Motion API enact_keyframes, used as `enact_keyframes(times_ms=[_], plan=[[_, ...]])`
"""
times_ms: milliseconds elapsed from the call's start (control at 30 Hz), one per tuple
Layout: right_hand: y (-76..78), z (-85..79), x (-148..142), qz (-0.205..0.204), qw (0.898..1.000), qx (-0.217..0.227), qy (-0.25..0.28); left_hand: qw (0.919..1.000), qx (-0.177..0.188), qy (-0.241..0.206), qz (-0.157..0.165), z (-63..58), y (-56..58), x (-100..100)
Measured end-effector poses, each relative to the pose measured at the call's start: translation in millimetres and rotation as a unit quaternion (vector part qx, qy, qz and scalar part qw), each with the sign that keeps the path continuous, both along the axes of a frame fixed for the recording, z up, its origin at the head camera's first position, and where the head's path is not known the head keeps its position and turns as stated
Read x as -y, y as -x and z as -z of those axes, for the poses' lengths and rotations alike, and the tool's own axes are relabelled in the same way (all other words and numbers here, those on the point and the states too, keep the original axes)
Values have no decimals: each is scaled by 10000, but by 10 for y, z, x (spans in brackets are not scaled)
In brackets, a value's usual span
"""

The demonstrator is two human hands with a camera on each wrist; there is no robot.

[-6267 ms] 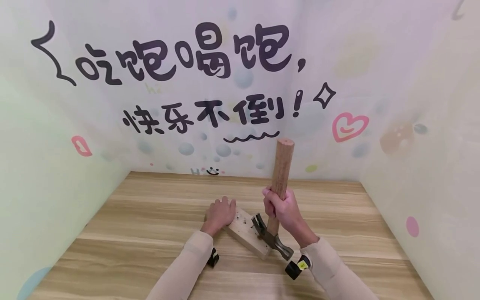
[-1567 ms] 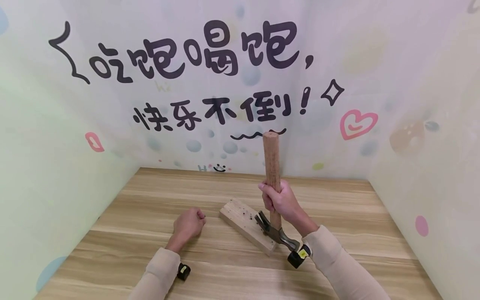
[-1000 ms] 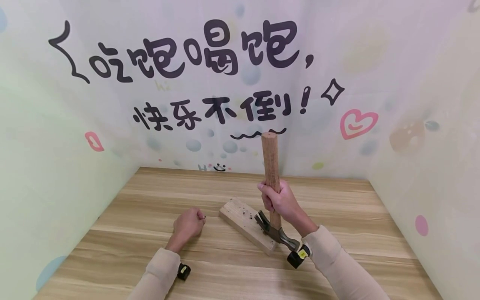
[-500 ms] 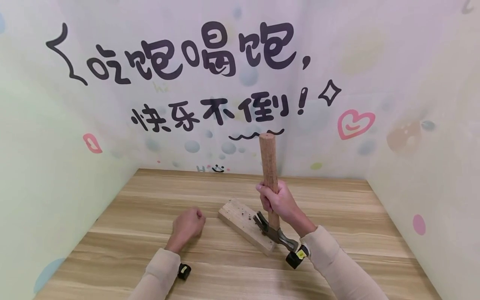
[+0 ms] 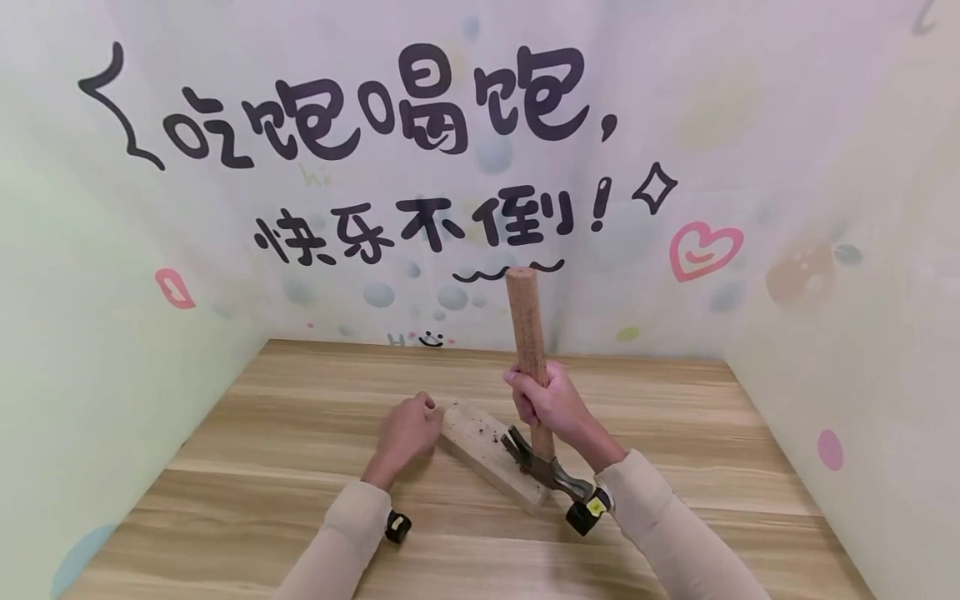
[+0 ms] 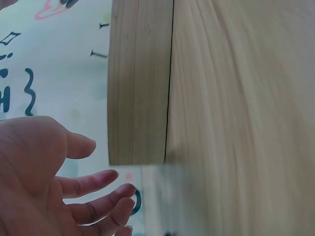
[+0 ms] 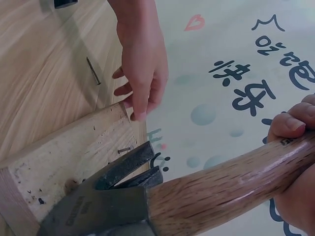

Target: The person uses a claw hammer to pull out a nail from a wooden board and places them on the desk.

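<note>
While gripping one hammer (image 5: 542, 443) in the right hand (image 5: 552, 406), holds the left hand (image 5: 408, 429) half-spread near, on the table (image 5: 300, 454), one loose nail (image 7: 93, 71) and one block (image 5: 480, 450) holding at least two nails (image 6: 98, 54).

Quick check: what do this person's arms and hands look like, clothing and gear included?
No glove shows on the left hand or the right hand. The left sleeve and right sleeve are long, plain and beige. At the wrists, the left camera and right camera are small black blocks, each with a yellow label.
</note>
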State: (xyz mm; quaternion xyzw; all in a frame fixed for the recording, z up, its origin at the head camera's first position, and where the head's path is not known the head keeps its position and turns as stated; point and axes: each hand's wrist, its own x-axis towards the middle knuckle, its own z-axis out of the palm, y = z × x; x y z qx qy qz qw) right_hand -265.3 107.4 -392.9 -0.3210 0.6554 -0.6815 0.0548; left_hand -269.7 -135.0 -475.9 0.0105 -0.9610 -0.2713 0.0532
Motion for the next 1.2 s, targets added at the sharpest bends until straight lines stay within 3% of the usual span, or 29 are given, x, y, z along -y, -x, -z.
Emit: enact_keyframes(times_ms=[167,400,667,833,1200], plan=[[34,-13,87,-80,9998,136,-137,9999,137,29,-5,39,92,-82],[112,-54,271,3,9969,439,-658,9978,616,166,185,86,173,-148],[291,-81,470,44,9842,867,-1541,9957,813,142,420,168,263,-185],[395,-83,553,0,9754,1086,-1917,9927,1019,-1,641,131,300,-218],[565,26,773,150,9619,1471,-2299,9923,884,339,797,176,330,-304]])
